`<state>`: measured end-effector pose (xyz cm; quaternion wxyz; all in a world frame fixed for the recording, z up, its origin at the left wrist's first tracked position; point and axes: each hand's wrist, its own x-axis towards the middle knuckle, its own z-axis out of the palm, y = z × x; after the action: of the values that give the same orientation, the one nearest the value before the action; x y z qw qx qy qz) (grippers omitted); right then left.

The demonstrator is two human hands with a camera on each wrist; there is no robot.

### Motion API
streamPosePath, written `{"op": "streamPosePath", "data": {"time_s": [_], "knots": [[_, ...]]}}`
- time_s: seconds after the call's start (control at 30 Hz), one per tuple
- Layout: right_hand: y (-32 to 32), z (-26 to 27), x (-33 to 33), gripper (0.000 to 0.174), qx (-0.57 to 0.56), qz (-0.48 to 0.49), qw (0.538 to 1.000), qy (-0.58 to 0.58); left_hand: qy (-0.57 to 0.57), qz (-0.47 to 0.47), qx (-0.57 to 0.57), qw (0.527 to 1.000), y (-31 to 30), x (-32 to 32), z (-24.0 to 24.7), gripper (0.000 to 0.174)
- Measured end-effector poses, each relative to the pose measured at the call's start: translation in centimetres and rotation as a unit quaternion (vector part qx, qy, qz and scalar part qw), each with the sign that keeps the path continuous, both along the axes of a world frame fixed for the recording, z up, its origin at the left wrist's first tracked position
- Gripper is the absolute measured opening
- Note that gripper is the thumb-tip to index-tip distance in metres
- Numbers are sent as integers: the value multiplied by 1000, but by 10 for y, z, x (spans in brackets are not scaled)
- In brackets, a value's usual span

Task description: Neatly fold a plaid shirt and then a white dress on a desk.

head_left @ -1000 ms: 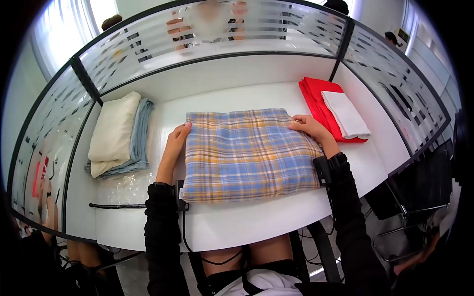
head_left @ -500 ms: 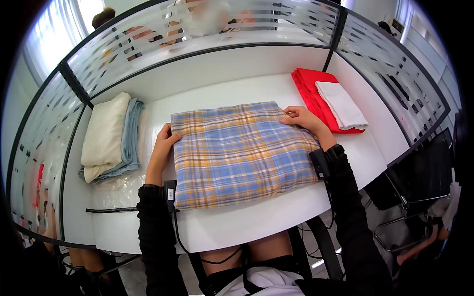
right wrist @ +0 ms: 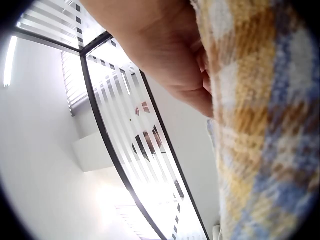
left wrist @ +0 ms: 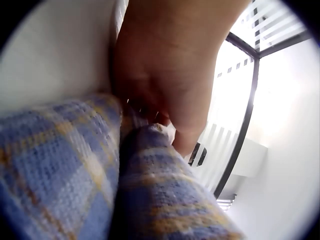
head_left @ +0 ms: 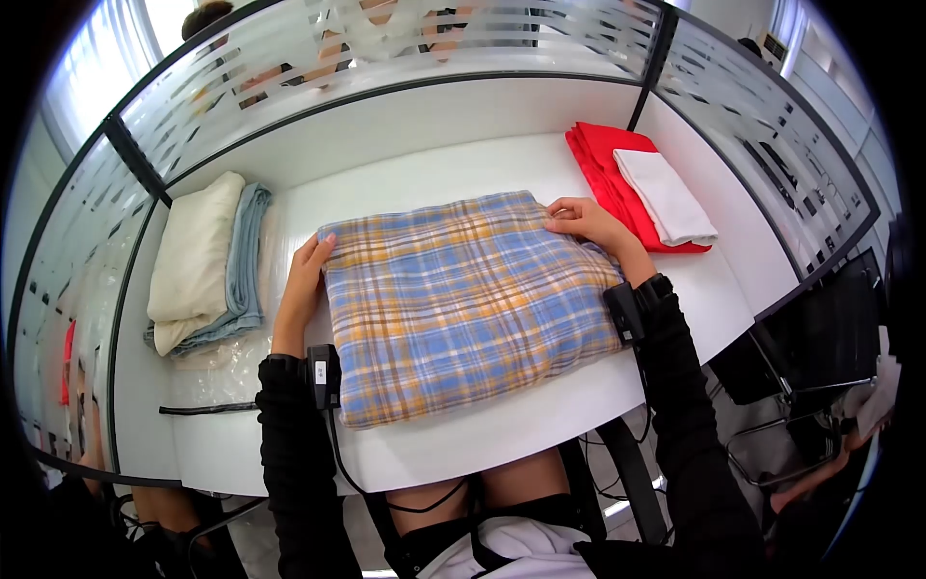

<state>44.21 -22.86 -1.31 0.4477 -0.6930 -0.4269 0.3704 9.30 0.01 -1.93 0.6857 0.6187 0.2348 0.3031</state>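
Observation:
A folded plaid cloth [head_left: 473, 304] in blue, yellow and white lies across the middle of the white table, slightly turned. At its far left corner my left hand [head_left: 304, 275] pinches the edge, thumb on top. In the left wrist view the fingers curl in at a fold of the cloth [left wrist: 170, 200], where two layers show. My right hand [head_left: 595, 228] grips the far right corner, thumb over the upper side. In the right wrist view the fingertips are partly hidden behind the cloth [right wrist: 265, 130].
A cream folded cloth [head_left: 195, 261] rests on a light-blue one [head_left: 249, 256] at the left, over clear plastic [head_left: 217, 372]. Back right, a white folded cloth [head_left: 666, 193] tops a red one [head_left: 598, 159]. Frosted partitions [head_left: 415, 48] edge the white table [head_left: 424, 463].
The plaid cloth has shifted left in view and turned, its near left corner coming closer to the table's front edge. My left hand moved left with it; my right hand keeps its corner.

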Motion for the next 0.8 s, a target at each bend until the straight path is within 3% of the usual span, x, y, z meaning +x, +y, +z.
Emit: {"op": "streamPosePath", "data": {"time_s": [0.8], "knots": [[0, -3, 1, 34, 7, 8, 1000, 11, 7, -5, 10, 1000, 5, 1, -1, 27]]}}
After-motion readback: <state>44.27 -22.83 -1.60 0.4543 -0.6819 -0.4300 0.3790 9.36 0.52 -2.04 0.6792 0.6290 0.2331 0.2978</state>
